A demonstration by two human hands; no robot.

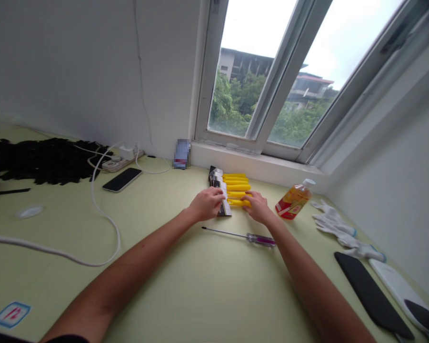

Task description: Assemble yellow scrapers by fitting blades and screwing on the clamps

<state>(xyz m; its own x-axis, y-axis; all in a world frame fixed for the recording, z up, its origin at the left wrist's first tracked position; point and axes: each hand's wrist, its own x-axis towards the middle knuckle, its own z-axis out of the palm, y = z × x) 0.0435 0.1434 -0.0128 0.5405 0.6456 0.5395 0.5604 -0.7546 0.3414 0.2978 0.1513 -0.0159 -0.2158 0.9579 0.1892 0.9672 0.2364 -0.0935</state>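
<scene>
Several putty knives (pixel 235 186) with yellow handles and wide blades lie in a row on the pale green table, handles pointing right. My left hand (pixel 209 202) is closed over the blade end of the nearest putty knife (pixel 236 202); its fingertips are partly hidden. On the yellow handle of that same knife, the fingers of my right hand (pixel 259 207) are closed. Just in front of both hands lies a screwdriver (pixel 260 239) with a clear and purple handle, its shaft pointing left.
A bottle of orange liquid (pixel 294 200) stands right of my right hand, beside white gloves (pixel 334 221). At left are a black phone (pixel 122 179), a power strip (pixel 119 162), a white cable (pixel 105 214) and a black strip pile (pixel 46 159). A window (pixel 264 85) rises behind.
</scene>
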